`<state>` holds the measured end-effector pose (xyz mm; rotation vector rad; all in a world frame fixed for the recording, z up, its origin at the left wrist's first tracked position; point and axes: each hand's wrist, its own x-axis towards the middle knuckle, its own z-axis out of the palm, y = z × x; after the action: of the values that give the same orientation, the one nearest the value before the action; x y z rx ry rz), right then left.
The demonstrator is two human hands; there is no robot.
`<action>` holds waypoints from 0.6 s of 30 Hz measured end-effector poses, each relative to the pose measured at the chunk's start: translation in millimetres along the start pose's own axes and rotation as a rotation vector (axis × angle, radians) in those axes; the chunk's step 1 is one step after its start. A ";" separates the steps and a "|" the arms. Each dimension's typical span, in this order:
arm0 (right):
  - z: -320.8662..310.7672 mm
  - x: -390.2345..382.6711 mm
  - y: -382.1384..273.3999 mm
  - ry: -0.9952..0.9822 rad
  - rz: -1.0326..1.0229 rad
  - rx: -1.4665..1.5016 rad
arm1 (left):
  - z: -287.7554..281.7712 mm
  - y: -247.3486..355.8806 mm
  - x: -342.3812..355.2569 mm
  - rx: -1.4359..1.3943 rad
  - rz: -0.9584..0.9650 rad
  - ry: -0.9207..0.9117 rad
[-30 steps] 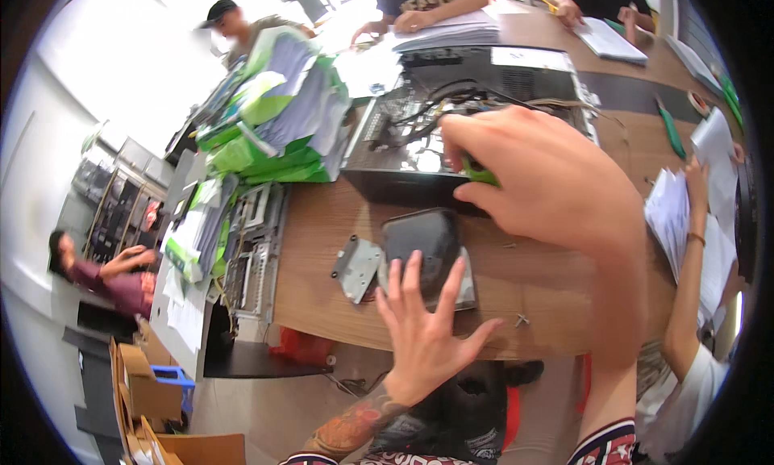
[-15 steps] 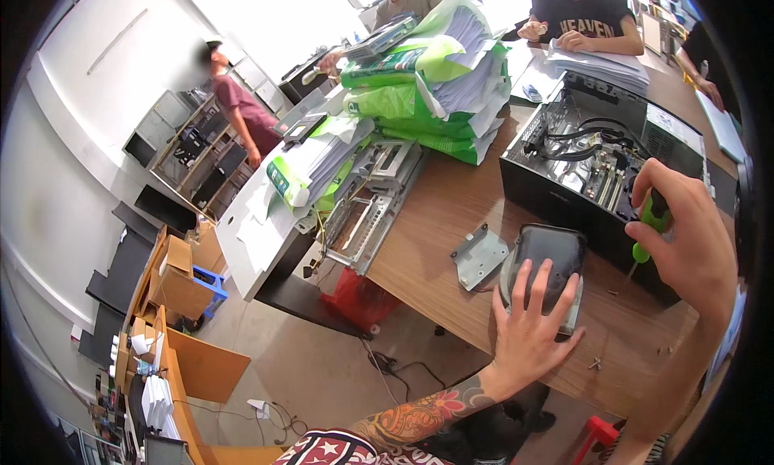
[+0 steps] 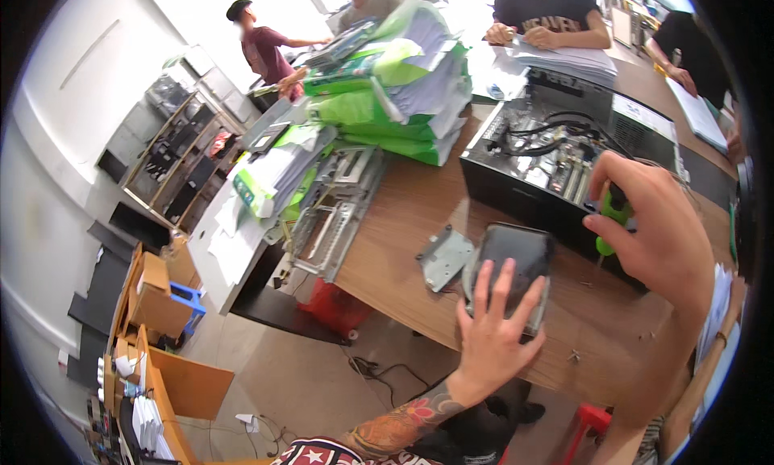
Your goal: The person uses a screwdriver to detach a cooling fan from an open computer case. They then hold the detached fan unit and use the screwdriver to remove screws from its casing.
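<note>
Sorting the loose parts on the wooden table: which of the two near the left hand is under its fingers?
The dark rounded-rectangle part with metal edges: the left hand rests its fingers on it. The flat grey metal bracket lies beside it, untouched.

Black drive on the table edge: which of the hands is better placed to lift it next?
Probably the left hand: it lies spread flat on the black drive. The right hand is wrapped around a green-handled screwdriver beside the open computer case, so it isn't free.

drive (image 3: 516, 259) on table (image 3: 419, 215) | bracket (image 3: 445, 257) left of it | computer case (image 3: 556, 162) behind | paper stacks (image 3: 403, 86) far left
</note>
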<state>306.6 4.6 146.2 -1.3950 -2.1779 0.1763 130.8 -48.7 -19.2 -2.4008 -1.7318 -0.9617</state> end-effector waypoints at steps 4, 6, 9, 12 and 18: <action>2.2 -0.5 10.4 0.093 -0.123 0.006 | -11.3 -4.8 0.6 -0.141 0.004 0.015; 17.9 8.5 15.1 0.101 -0.142 0.036 | -21.4 -21.8 1.7 -0.185 -0.012 0.065; 13.7 5.6 16.5 0.111 -0.112 -0.005 | -30.0 -31.5 8.7 -0.333 -0.010 0.082; 10.4 3.4 16.1 0.093 -0.093 -0.003 | -38.1 -45.9 16.0 -0.496 -0.073 0.060; 7.4 0.9 17.0 0.104 -0.109 0.004 | -52.7 -71.3 33.3 -1.167 -0.431 0.045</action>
<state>316.2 14.5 133.7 -1.2510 -2.1592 0.0667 51.0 -12.6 16.9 -2.3809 -2.0238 -2.6514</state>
